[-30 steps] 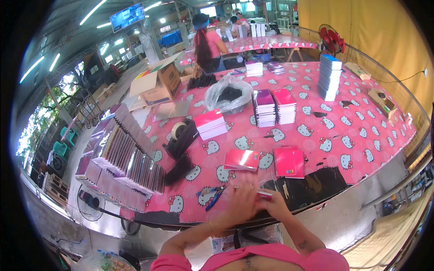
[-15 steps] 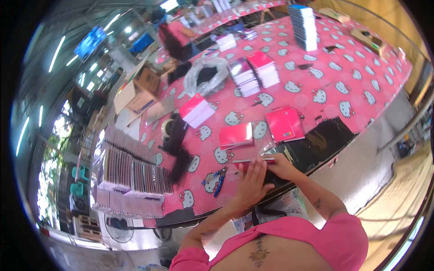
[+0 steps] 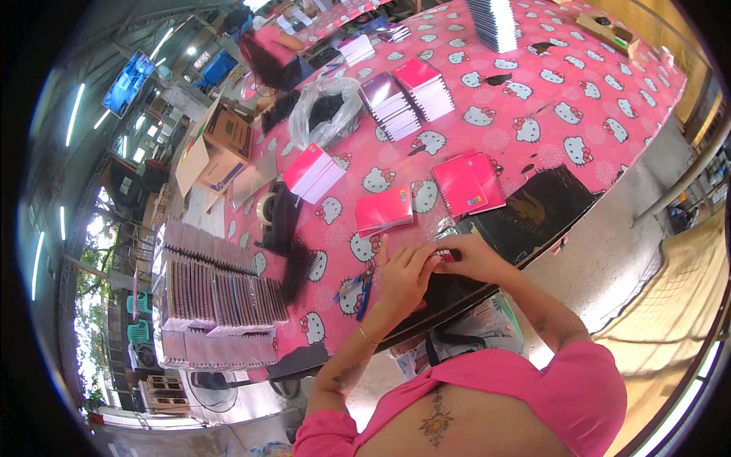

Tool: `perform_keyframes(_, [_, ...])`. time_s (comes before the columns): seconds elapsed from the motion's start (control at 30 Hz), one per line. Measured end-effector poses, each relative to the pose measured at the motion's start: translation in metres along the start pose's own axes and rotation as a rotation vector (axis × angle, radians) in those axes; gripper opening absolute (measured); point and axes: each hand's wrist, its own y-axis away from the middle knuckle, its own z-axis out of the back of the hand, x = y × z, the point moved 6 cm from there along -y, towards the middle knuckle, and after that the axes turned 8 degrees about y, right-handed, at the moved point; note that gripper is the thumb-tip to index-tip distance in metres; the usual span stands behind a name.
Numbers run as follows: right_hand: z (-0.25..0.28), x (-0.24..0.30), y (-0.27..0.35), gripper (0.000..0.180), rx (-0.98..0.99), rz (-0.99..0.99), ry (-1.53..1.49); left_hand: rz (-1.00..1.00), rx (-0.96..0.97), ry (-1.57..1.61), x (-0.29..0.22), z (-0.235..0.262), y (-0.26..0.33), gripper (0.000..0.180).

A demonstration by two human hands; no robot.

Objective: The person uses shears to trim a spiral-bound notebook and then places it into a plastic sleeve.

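Thin red-covered item, prob. a notebook (image 3: 449, 256), is mostly hidden btwn left hand (image 3: 406, 268) & right hand (image 3: 470, 256), over left part of flat black sheet w/ gold print (image 3: 562, 199); right hand grips item's right end, left lies across the rest, fingers bent, can't tell if gripping. Prob. light, stiff-ish, cover maybe slick, so best held by both ends; desk edge runs along sheet's near side; red wire-bound notebooks (image 3: 457, 185) lie at its far side; more room on pink cat-patterned desk (image 3: 491, 145) beyond its right part.
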Motion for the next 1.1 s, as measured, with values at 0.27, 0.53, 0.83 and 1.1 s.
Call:
perform_keyframes(0.27, [0.031, -0.01, 0.004, 0.022, 0.173, -0.347, -0.229, -0.036, -0.099, 0.016, 0.003, -0.001, 0.003, 0.017])
perform_keyframes(0.53, [0.028, 0.021, -0.01, 0.015, -0.009, 0.105, 0.18, -0.066, -0.091, 0.034, -0.003, 0.001, 0.007, 0.02])
perform_keyframes(0.83, [0.009, 0.027, 0.004, 0.024, -0.089, -0.038, -0.079, -0.029, -0.09, 0.105, 0.007, 0.003, 0.025, 0.03])
perform_keyframes(1.1, [0.003, 0.023, 0.031, 0.035, -0.26, 0.313, 0.548, 0.343, -0.12, -0.235, 0.077, 0.057, 0.112, 0.053])
